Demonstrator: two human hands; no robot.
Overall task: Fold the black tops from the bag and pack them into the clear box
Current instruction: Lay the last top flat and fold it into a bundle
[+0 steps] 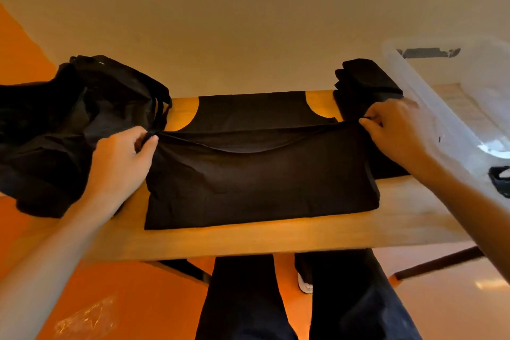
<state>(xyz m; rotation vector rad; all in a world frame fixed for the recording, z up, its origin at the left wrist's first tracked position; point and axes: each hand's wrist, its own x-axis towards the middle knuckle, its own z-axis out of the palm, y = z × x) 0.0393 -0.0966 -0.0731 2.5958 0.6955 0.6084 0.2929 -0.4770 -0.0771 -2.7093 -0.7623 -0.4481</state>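
Standing at the bottom centre of the frame, a person's legs (pixel 276 306) in dark trousers are seen on an orange floor (pixel 138 298), with a pale shoe (pixel 305 286) showing between them. Just above, the near edge of a wooden table (pixel 248 240) is crossed by both forearms.

A black top (pixel 262 182) is spread flat across the middle of the table. Its near half is doubled over, so that a loose edge runs from side to side through the centre of the picture. That edge is held at both ends. At centre left it is pinched between the thumb and curled fingers of the left hand (pixel 121 163). At centre right its other corner is gripped by the right hand (pixel 394 130), also with curled fingers. The garment thus lies stretched between the two hands, with its sleeveless upper part lying flat beyond them.

Left of the left hand, a crumpled black bag (pixel 55 124) is slumped on the table, touching the wrist. Beyond the right hand, a stack of folded black tops (pixel 367 85) is set at the table's far edge. Beside the stack, at upper right, the clear box (pixel 430 91) is seen tilted and blurred. A plain pale wall (pixel 248 22) fills the top.
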